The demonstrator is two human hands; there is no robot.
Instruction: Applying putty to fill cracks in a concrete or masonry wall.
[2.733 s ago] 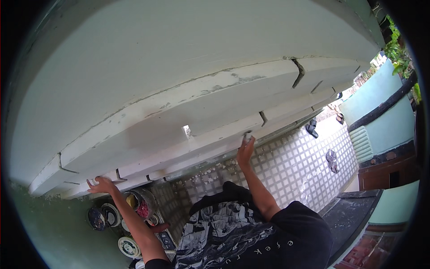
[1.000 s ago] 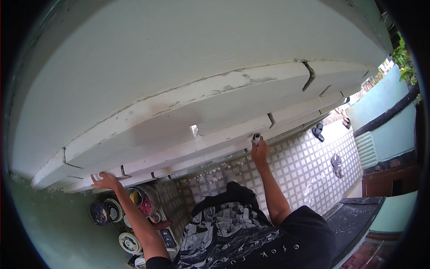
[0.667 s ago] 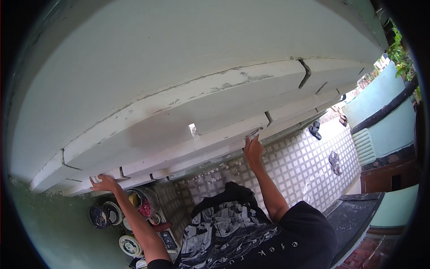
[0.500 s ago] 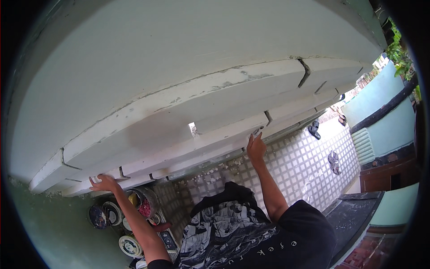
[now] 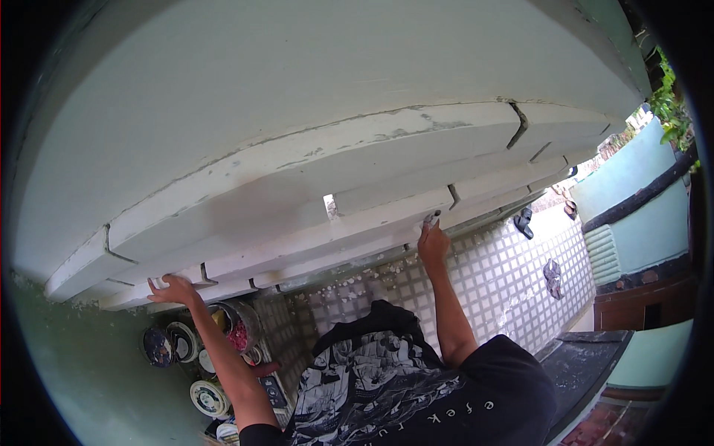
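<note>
Black T-shirt (image 5: 446, 405), grey-white print (image 5: 361, 372), 2 short sleeves (image 5: 507, 375).

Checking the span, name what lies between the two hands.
Head view: white ledge, with a dark slot near the left hand, runs to the right hand.

Head camera: wide fisheye, left of a pair on the head
Facing: down past the shirt (image 5: 383, 375)
Within reach: ledge (image 5: 335, 230)
Farther: tiled floor (image 5: 513, 275)

A ledge (image 5: 357, 221) runs from lower left to upper right, the left hand (image 5: 175, 290) on its left end, the right hand (image 5: 433, 245) by its edge right of centre. Below the left hand, buckets (image 5: 210, 398) cluster at lower left; sandals (image 5: 552, 279) lie on the floor (image 5: 483, 275) at right, beneath leaves (image 5: 671, 100) at upper right.
</note>
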